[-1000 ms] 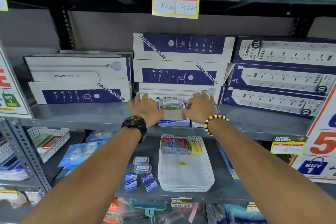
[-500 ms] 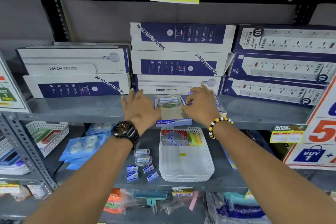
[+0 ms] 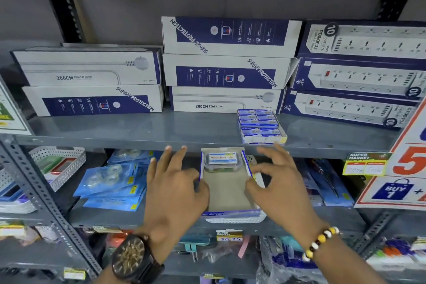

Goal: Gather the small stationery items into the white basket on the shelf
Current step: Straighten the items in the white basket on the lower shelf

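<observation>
Over white basket point(image 3: 239, 219), both hands point(image 3: 177, 193) flanking open tray point(image 3: 227, 185)

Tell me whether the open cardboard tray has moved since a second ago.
Yes. The cardboard tray has come off the upper shelf, down and toward the person, now over the white basket.

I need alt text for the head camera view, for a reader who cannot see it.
Both hands, left hand and right hand, hold an open cardboard tray over the white basket; a small clear container sits inside it. Above, a pack of small blue boxes lies on the grey shelf.
</observation>
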Demonstrator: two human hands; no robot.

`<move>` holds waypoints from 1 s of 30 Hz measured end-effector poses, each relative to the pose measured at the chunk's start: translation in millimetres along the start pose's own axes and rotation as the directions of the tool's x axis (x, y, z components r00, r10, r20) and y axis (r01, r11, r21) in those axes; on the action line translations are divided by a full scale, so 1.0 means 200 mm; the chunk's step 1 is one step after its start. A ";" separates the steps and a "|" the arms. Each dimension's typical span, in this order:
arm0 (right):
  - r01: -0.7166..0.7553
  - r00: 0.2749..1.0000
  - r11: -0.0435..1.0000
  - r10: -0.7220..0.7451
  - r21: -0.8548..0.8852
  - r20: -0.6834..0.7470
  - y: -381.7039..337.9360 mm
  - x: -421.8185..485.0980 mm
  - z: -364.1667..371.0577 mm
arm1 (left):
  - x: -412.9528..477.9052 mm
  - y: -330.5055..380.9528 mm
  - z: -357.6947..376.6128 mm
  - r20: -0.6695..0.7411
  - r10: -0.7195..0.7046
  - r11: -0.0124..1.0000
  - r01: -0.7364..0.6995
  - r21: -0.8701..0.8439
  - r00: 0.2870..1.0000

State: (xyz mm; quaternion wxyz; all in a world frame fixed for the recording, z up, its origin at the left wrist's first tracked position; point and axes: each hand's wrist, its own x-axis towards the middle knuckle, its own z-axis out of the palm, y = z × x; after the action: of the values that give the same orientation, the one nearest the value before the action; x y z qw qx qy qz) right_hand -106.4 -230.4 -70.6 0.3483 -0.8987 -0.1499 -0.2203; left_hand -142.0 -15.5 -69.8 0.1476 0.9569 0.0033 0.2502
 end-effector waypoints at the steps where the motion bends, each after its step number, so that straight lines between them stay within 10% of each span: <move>1: -0.015 1.000 1.000 0.015 0.000 0.005 0.03 -0.02 0.03 | -0.01 -0.01 0.05 -0.015 0.001 1.000 -0.001 -0.016 1.000; 23: -0.084 0.933 0.935 0.195 -0.344 0.302 0.97 0.20 1.08 | 0.24 -0.33 1.42 0.414 -0.186 0.978 0.130 0.161 0.891; 30: -0.124 0.881 0.901 0.293 -0.417 0.372 1.07 0.25 1.23 | 0.29 -0.36 1.60 0.521 -0.127 0.940 -0.065 0.334 0.844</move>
State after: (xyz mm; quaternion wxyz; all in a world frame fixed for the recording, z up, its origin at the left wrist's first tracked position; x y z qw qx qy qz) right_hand 98.3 -205.9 -328.2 0.1479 -0.9860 -0.0771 -0.0044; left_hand 67.6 -31.6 -329.4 -0.0203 0.9990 0.0207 -0.0331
